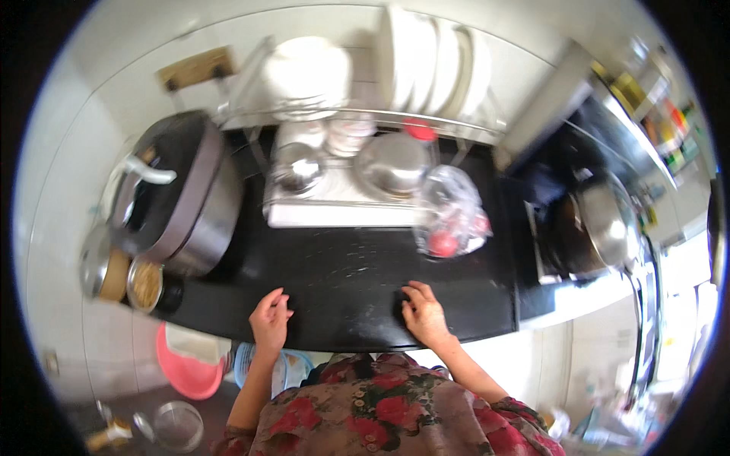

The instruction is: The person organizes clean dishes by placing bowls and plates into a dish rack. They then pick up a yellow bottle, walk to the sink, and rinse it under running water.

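Both of my hands hover at the front of a black countertop (348, 285), holding nothing. My left hand (271, 319) is at the left with its fingers loosely bent and apart. My right hand (423, 313) is further right, palm down, with curled fingers. Above it on the counter lies a clear plastic bag (453, 211) with red round items inside. Behind stands a dish rack (365, 117) with bowls (308, 74) and upright white plates (433, 62) on top. On its lower tray are metal bowls (393, 165), blurred.
A large rice cooker (177, 194) stands at the left, with a small bowl of light brown contents (145, 285) beside it. To the right, a metal pot (604, 222) sits on the stove. A pink basin (191, 370) and a blue basket (245, 365) are below the counter's left edge.
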`<act>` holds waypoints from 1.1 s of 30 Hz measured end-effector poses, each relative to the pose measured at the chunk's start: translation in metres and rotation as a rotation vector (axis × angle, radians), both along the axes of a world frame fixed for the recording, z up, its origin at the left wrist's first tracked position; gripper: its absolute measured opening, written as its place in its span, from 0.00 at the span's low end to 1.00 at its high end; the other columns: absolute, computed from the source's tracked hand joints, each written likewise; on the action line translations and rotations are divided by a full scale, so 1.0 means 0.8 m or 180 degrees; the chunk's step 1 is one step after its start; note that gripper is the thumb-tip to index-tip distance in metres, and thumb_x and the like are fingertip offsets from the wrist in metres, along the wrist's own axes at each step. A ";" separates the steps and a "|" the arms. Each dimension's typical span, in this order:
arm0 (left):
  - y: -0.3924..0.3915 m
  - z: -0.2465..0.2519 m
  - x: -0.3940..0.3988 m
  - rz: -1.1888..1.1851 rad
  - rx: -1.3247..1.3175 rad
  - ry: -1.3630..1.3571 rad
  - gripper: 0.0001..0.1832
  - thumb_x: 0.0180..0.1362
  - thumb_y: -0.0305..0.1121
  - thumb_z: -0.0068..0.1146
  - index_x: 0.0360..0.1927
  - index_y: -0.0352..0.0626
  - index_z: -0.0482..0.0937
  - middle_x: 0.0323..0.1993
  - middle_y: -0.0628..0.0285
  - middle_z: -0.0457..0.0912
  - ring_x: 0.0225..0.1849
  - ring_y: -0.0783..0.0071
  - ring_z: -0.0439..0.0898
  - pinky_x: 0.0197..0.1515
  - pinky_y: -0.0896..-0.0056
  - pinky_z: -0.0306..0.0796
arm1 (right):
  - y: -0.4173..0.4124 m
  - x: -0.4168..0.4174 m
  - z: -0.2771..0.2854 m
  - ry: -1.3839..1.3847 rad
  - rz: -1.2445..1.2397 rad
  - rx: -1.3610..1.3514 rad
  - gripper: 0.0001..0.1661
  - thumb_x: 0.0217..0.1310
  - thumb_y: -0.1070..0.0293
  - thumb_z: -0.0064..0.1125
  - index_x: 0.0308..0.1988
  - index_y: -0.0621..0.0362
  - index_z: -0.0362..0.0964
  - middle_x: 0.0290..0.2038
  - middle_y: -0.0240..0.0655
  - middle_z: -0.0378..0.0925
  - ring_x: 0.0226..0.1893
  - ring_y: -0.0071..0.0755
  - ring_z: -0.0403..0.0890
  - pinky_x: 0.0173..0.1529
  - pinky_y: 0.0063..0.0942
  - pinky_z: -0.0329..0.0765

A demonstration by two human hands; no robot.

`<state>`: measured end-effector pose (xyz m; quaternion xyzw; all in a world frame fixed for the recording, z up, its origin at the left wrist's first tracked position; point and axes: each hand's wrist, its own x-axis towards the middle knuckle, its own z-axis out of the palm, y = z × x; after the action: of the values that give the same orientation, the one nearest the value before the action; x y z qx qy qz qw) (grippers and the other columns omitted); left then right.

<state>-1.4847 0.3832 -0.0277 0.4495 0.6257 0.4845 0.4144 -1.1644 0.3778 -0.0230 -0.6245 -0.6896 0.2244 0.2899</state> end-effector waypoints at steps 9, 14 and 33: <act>0.023 -0.026 0.087 -0.0785 -0.0159 -0.0102 0.11 0.62 0.25 0.50 0.47 0.36 0.76 0.20 0.69 0.71 0.15 0.87 0.67 0.17 0.83 0.63 | -0.093 0.060 0.005 0.0089 -0.0989 0.0253 0.17 0.57 0.72 0.53 0.48 0.60 0.72 0.53 0.46 0.69 0.44 0.52 0.77 0.47 0.37 0.77; -0.010 -0.014 0.186 -0.1422 -0.0359 -0.0097 0.16 0.59 0.18 0.44 0.50 0.32 0.74 0.21 0.68 0.70 0.16 0.84 0.70 0.18 0.83 0.65 | -0.171 0.134 0.016 0.0189 -0.1593 0.0254 0.16 0.57 0.71 0.53 0.48 0.58 0.71 0.53 0.45 0.69 0.36 0.49 0.80 0.41 0.37 0.79; -0.157 0.002 0.602 -0.4154 -0.0605 0.0488 0.25 0.56 0.19 0.48 0.60 0.34 0.66 0.47 0.54 0.77 0.29 0.74 0.82 0.26 0.78 0.75 | -0.481 0.413 -0.044 0.0322 -0.3421 -0.0196 0.18 0.58 0.66 0.54 0.49 0.56 0.70 0.51 0.45 0.70 0.45 0.52 0.76 0.48 0.41 0.76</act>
<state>-1.0030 0.2574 -0.0262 0.7310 0.2928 0.0434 0.6149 -0.8341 -0.0070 -0.0581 -0.8860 -0.2513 0.0943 0.3781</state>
